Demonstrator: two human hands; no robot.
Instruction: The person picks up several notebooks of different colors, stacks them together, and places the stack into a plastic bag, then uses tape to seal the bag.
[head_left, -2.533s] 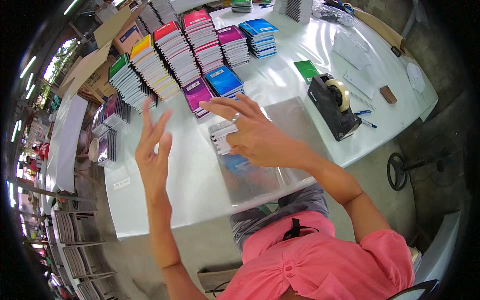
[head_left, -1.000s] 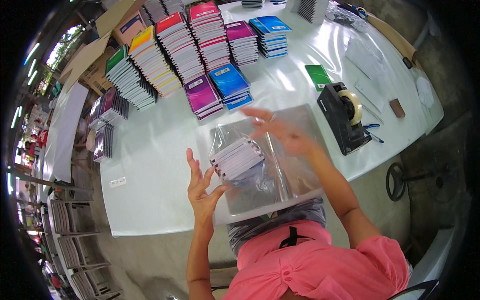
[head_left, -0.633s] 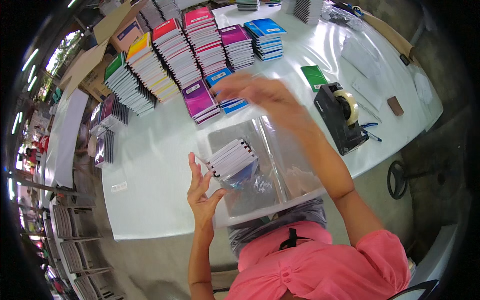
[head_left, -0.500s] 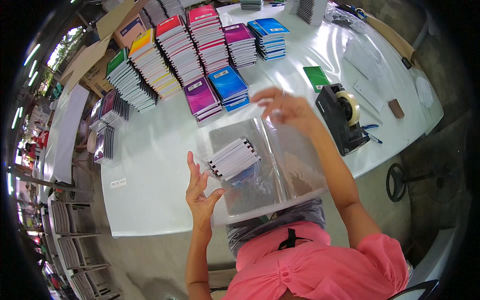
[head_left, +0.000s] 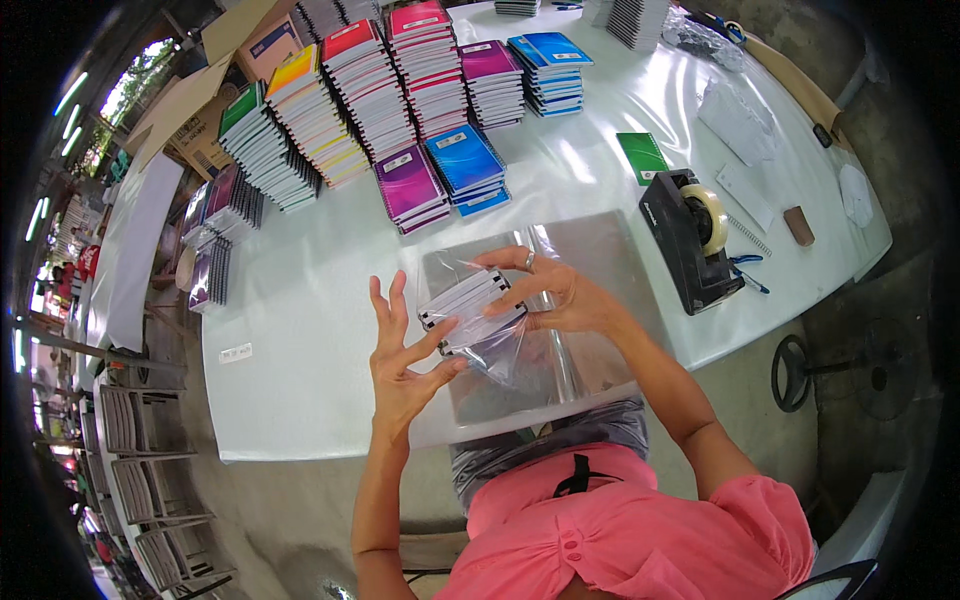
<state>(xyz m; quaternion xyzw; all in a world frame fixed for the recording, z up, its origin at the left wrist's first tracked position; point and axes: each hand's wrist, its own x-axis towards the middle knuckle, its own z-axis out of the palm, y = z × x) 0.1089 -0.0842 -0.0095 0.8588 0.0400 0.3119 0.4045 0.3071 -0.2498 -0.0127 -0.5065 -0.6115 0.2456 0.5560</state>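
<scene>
A small stack of spiral notebooks (head_left: 462, 303) stands with its page edges upward on clear plastic sheets (head_left: 612, 262). Part of the film wraps around its near side, where some blue shows through. My right hand (head_left: 562, 297) curls around the stack's right end, one finger across the top and the thumb at the side. Whether it also pinches film cannot be made out. At the left end, my left hand (head_left: 398, 378) has its fingers spread, with the index fingertip at the stack's edge and the thumb held apart.
Tall piles of coloured notebooks (head_left: 372, 95) rise at the back left, with shorter purple (head_left: 410, 185) and blue (head_left: 466, 160) piles in front. To the right are a black tape dispenser (head_left: 672, 235), a green notebook (head_left: 642, 155), a blue pen (head_left: 752, 280) and a brown block (head_left: 798, 226).
My right hand has come down from above the table's middle onto the notebook stack. My left hand remains at the stack's left end, its index finger now reaching to the edge.
</scene>
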